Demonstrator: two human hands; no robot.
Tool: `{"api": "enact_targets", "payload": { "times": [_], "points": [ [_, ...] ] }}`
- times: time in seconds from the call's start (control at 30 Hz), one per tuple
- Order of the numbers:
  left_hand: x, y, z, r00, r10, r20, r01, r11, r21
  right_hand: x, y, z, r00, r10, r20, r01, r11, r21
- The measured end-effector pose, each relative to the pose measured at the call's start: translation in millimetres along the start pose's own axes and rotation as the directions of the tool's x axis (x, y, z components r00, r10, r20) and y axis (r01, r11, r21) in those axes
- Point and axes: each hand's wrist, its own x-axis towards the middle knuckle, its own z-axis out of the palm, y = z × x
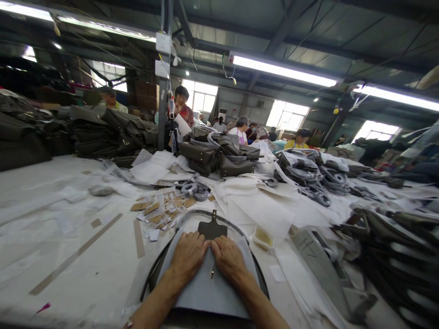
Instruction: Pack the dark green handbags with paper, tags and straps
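Observation:
A dark bag lies in front of me on the table, and its flap tab (212,230) with a metal buckle points away from me. Over the bag is a pale grey-white sheet (200,297), and a small metal clasp (211,274) shows through it. My left hand (190,251) and my right hand (228,256) are side by side at the sheet's far edge, thumbs nearly touching. Their fingers curl over that edge, with the tips partly hidden. A film-wrapped handle (238,220) arches beyond them, and a dark strap (148,278) runs along the left side.
Tags with strings (164,208) lie beyond the bag on the left. A small plastic tub (263,238) and a grey tape dispenser (317,260) stand to the right. Dark bags (221,157) and white sheets (260,205) are heaped further back. Several people work behind.

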Motion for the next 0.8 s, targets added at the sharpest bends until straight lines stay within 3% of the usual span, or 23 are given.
{"api": "enact_targets", "payload": {
  "times": [0.37,0.5,0.63,0.7,0.8],
  "points": [
    [-2.2,-1.3,0.7,0.993,0.005,-0.115,-0.003,1.0,0.016,-5.4,-7.9,0.3,0.994,0.021,-0.106,-0.03,0.996,-0.083],
    [0.4,-1.8,2.7,0.995,-0.001,-0.098,0.001,1.0,0.005,0.2,-4.6,-2.0,0.992,0.126,-0.022,-0.127,0.987,-0.095],
    [2.5,-2.0,6.1,0.994,-0.098,-0.047,0.098,0.995,-0.009,5.1,3.1,0.6,0.976,0.208,0.059,-0.204,0.976,-0.073],
    [2.8,-2.3,7.5,0.99,-0.141,-0.027,0.14,0.99,-0.016,5.5,6.8,4.5,0.977,0.211,0.031,-0.209,0.977,-0.047],
    [2.4,-2.9,7.0,0.985,-0.17,-0.009,0.17,0.985,-0.034,4.7,12.0,10.8,0.979,0.175,-0.102,-0.177,0.984,-0.005]
  ]
}}
